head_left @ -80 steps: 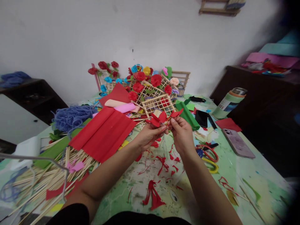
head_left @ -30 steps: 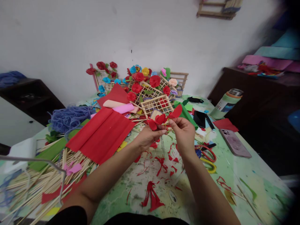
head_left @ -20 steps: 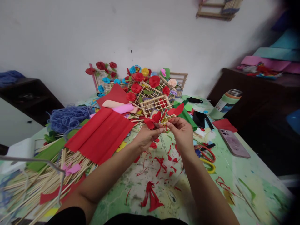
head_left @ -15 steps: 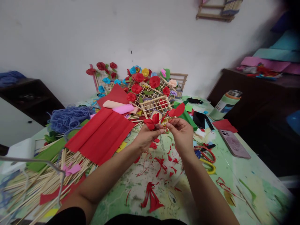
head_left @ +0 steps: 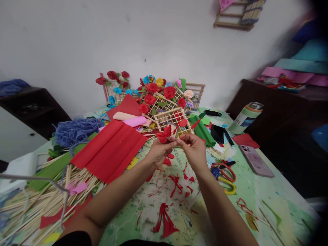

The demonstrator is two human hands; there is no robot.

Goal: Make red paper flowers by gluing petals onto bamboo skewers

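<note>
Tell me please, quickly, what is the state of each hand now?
Left hand: closed, holding red paper petals and thin wires.
Right hand: closed in a pinch beside it; what exactly it grips cannot be told.

My right hand (head_left: 193, 150) is now closer to my left hand (head_left: 159, 152), fingertips meeting where a small gap showed before. The red petal (head_left: 196, 122) above my right knuckles, broad earlier, looks narrow.
</note>
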